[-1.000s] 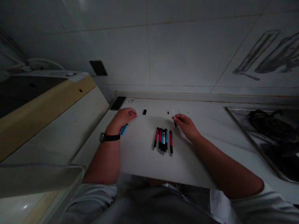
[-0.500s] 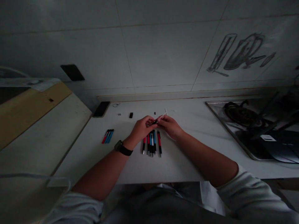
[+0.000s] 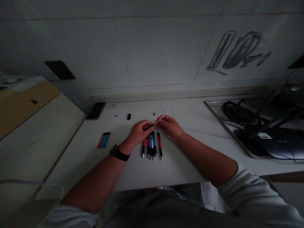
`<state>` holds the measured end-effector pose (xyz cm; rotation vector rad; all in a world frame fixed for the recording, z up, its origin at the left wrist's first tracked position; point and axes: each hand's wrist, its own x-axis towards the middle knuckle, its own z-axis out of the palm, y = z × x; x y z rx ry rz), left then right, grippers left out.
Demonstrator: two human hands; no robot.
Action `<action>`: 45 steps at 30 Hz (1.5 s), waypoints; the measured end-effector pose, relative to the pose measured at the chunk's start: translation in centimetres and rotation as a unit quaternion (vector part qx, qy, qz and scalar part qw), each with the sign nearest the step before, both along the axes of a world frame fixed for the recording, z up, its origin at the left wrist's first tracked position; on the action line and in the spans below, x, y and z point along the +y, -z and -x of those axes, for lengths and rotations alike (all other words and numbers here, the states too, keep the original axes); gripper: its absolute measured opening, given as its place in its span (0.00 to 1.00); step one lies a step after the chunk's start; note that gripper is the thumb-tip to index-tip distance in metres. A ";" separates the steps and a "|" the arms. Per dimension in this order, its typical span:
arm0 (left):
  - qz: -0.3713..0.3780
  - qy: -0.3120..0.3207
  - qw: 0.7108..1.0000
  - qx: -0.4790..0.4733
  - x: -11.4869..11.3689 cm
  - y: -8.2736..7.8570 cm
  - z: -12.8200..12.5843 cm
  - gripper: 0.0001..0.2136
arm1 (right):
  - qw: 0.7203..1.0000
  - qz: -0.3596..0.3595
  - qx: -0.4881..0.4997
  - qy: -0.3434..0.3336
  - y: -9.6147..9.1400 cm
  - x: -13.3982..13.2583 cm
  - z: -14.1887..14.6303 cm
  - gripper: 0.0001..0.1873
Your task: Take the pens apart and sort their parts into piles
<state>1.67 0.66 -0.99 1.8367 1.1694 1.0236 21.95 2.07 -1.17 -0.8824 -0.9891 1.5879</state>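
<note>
Pens (image 3: 152, 146) lie in a row on the desk (image 3: 147, 174); just above them the left hand (image 3: 138, 133) pinches a short black pen part (image 3: 149, 126) and the right hand (image 3: 169, 126) pinches a thin white refill (image 3: 161, 117), the two pieces' ends nearly touching. Three more pens (image 3: 104, 140) lie well to the left, near a phone (image 3: 95, 110)

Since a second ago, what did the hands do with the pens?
The left hand left the three pens at the side and moved right to meet the right hand, taking hold of a small dark piece. The right hand keeps pinching the thin white refill. The row of pens, the three pens and the phone lie as before.
</note>
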 end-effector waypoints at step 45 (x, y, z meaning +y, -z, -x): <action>0.007 -0.032 0.997 -0.068 0.7 0.4 0.5 0.06 | 0.664 -0.190 -0.713 0.124 1.1 5.8 -7.3 0.16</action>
